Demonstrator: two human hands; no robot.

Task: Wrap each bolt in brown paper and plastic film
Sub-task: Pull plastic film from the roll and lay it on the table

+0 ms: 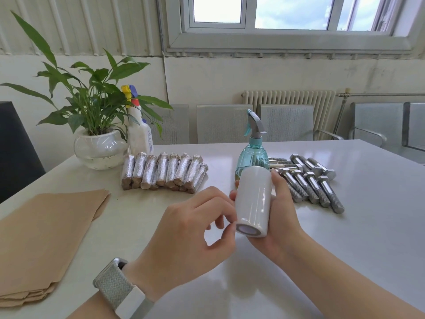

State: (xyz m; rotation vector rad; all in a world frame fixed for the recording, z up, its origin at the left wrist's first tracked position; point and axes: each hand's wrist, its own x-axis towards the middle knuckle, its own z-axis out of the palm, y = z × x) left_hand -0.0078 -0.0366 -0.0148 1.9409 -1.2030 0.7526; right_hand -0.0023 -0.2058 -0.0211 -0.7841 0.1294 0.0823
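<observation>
Grey woven watch strap (117, 288), bare forearms

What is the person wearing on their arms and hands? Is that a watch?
Both forearms are bare, with no sleeves in view, and neither the left hand nor the right hand has a glove or a ring that I can see. On the left wrist sits a wristband: a woven, light grey-green strap with a smooth pale rectangular part. It may be a watch, but no face shows.
</observation>
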